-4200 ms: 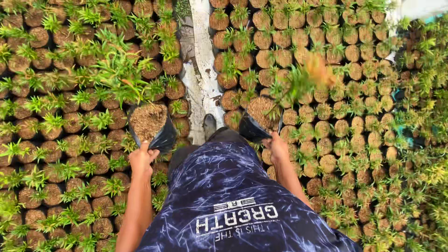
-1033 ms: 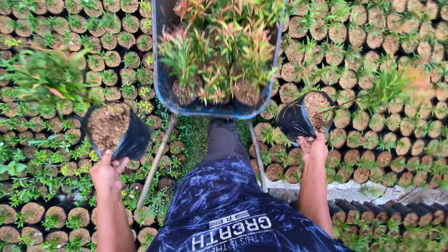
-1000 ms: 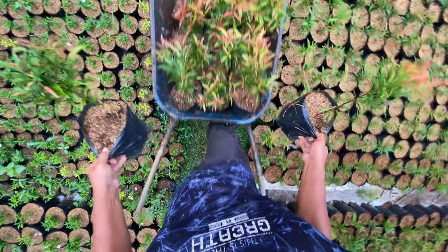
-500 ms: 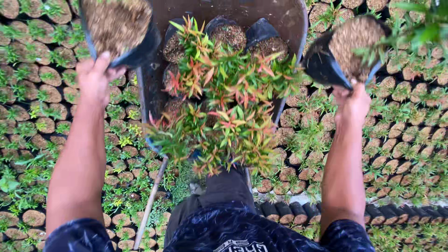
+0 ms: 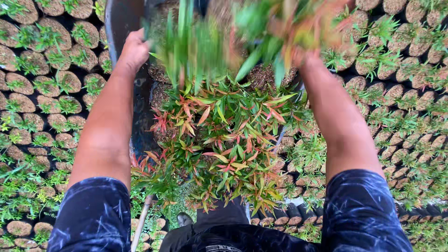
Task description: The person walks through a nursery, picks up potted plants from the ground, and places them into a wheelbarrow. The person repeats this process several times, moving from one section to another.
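Now both arms stretched far over the barrow [image 5: 122, 18]. Left hand [image 5: 133, 49] clenched at the barrow's left inner wall, knuckles up, beside blurred green leaves [image 5: 186, 42]; held thing hidden. Right hand [image 5: 303, 58] mostly hidden behind blurred leaves, grip cannot be told. Red-green seedlings [image 5: 219, 135] packed between the arms in the barrow. Rows of potted seedlings [image 5: 42, 93] left and right on the ground
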